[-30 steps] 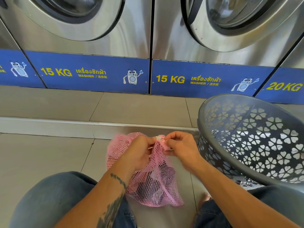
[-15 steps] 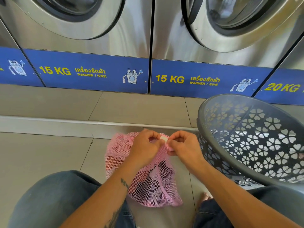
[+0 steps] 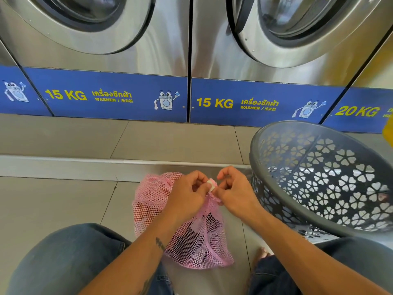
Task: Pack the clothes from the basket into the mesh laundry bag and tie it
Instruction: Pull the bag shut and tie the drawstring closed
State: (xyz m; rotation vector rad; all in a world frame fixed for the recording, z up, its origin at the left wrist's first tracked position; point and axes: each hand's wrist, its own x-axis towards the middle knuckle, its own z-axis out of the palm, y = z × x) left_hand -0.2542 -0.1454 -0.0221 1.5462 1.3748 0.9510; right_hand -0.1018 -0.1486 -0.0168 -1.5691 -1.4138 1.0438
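Note:
A pink mesh laundry bag [image 3: 197, 241] with dark clothes inside hangs between my knees above the tiled floor. Its neck is gathered at the top, where a small white toggle [image 3: 211, 185] shows. My left hand [image 3: 187, 194] pinches the gathered neck from the left, touching the toggle. My right hand [image 3: 234, 192] pinches it from the right, fingertips at the cord by the toggle. The grey plastic basket [image 3: 319, 222] with flower-shaped holes stands tilted at my right; no clothes show inside it.
Steel washing machines with blue 15 KG panels [image 3: 114, 96] line the wall ahead on a raised tiled step [image 3: 63, 165]. My jeans-clad knees [image 3: 63, 258] frame the bag. A bare foot [image 3: 262, 253] shows under the right arm.
Both hands have drawn closer together at the bag's neck, and the bag has risen slightly. The white toggle now sits between the fingertips.

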